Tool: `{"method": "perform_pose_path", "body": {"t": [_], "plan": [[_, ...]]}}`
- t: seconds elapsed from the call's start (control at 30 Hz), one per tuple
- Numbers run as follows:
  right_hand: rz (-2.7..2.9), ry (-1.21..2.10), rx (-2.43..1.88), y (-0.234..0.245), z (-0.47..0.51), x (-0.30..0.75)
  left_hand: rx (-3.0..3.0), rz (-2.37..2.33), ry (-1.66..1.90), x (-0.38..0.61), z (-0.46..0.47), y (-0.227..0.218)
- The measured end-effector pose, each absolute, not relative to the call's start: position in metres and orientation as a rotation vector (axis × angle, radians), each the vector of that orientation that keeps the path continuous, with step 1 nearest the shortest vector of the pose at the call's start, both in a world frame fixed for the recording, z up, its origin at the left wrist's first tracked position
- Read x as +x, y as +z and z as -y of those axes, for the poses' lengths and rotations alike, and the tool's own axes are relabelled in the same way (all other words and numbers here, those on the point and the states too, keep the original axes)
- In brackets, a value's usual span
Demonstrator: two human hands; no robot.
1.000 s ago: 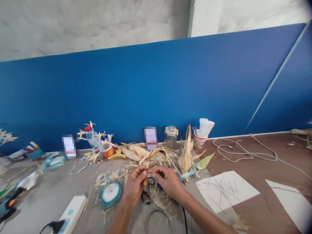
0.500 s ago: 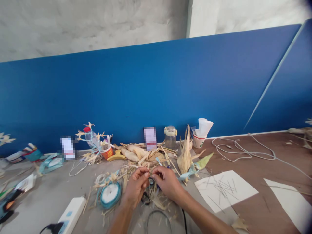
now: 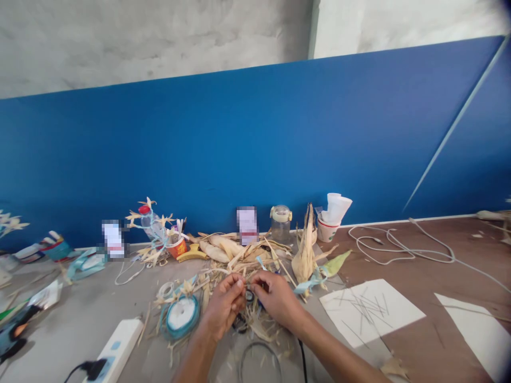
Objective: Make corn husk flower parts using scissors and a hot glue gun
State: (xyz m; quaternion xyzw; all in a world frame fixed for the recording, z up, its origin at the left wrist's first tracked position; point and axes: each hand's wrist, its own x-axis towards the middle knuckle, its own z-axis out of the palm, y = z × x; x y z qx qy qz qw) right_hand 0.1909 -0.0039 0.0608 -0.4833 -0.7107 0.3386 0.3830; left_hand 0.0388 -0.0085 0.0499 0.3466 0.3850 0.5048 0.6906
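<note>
My left hand (image 3: 223, 307) and my right hand (image 3: 277, 299) meet almost fingertip to fingertip above the desk, both in a pinch. What lies between the fingertips is too small to make out. Beneath them are scraps of dried corn husk (image 3: 259, 324) and a small dark round thing (image 3: 249, 296), partly hidden. A pile of dried corn husks (image 3: 223, 249) spreads just behind the hands. Left of my left hand rests a spool of teal ribbon (image 3: 181, 315). An upright bunch of husk (image 3: 304, 260) with a light blue ribbon (image 3: 313, 282) stands beyond my right hand.
A white power strip (image 3: 120, 346) lies front left, near a glue gun (image 3: 14, 332). White paper with thin dark sticks (image 3: 369, 311) is on the right, before a coiled white cable (image 3: 403, 250). At the back stand a jar (image 3: 281, 226), paper cups (image 3: 328, 231) and a blue partition (image 3: 239, 149).
My hands keep nearly the same pinched pose, with only slight finger movement. The whole view has shifted a little.
</note>
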Motion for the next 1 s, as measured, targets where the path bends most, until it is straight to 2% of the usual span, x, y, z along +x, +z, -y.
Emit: {"method": "perform_pose_path", "body": {"t": [0.4,1.0], "plan": [[1.903,0.721,-1.314,0.0629,0.0075,0.1904,0.834,-0.927,1.064,0.0426,0.0105,0.0512],[1.910,0.686,-1.317,0.0681,0.0105,0.1911,0.934,-0.995,1.082,0.0398,0.0083,0.0483]]}}
